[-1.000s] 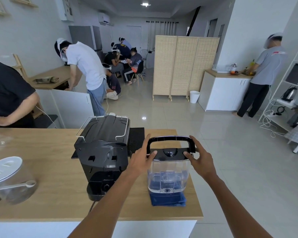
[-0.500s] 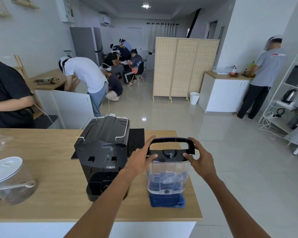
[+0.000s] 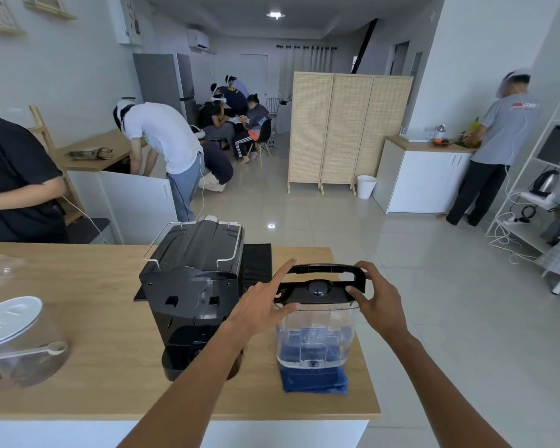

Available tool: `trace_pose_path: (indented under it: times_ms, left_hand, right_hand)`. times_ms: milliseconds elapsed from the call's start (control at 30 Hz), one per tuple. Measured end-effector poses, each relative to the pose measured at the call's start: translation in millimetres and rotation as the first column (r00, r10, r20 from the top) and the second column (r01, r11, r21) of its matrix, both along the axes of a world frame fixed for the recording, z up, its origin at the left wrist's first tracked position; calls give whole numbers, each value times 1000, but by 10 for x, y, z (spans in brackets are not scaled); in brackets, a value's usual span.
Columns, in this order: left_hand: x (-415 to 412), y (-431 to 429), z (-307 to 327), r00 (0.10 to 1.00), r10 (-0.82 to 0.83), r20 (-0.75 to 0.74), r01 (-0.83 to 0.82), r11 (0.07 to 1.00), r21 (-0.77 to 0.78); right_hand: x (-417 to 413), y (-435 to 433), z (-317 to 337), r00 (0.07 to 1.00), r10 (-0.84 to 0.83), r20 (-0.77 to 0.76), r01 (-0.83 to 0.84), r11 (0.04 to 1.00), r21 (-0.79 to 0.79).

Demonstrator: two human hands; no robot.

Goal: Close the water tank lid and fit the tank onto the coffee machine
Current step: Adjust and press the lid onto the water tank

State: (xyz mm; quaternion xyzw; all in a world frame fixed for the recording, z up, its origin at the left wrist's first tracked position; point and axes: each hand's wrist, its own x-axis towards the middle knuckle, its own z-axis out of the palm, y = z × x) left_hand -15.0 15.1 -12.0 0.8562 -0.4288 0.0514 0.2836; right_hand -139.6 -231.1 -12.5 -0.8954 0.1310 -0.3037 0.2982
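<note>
The clear water tank point(image 3: 316, 337) stands on a folded blue cloth point(image 3: 314, 381) near the counter's right end, with a little water in it. Its black lid point(image 3: 317, 292) lies flat on top and the black handle point(image 3: 324, 270) stands upright. My left hand point(image 3: 262, 307) holds the lid's left side, thumb at the rim and index finger stretched behind the handle. My right hand point(image 3: 377, 297) grips the right side, thumb on the lid and fingers around the handle's end. The black coffee machine point(image 3: 191, 286) stands just left of the tank, its back facing me.
A clear jar point(image 3: 17, 341) with a white lid and a scoop sits at the wooden counter's point(image 3: 94, 367) left end. A black mat point(image 3: 256, 263) lies behind the machine. A person in a black shirt point(image 3: 13, 176) stands beyond the counter's far left. The counter edge is just right of the tank.
My hands stay on both sides of the tank lid and my left index finger has stretched out further. The tank stands in the same place. A person in white behind has bent lower.
</note>
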Motion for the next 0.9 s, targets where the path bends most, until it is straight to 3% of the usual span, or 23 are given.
trace_pose_path:
  times_ms: [633, 900]
  left_hand:
    - [-12, 10, -113, 999, 50, -10, -50, 996, -74]
    - [-31, -6, -170, 977, 80, -196, -122, 970, -210]
  right_hand:
    - [-48, -16, -46, 999, 29, 34, -29, 999, -18]
    - [-165, 44, -178, 996, 60, 66, -62, 998, 28]
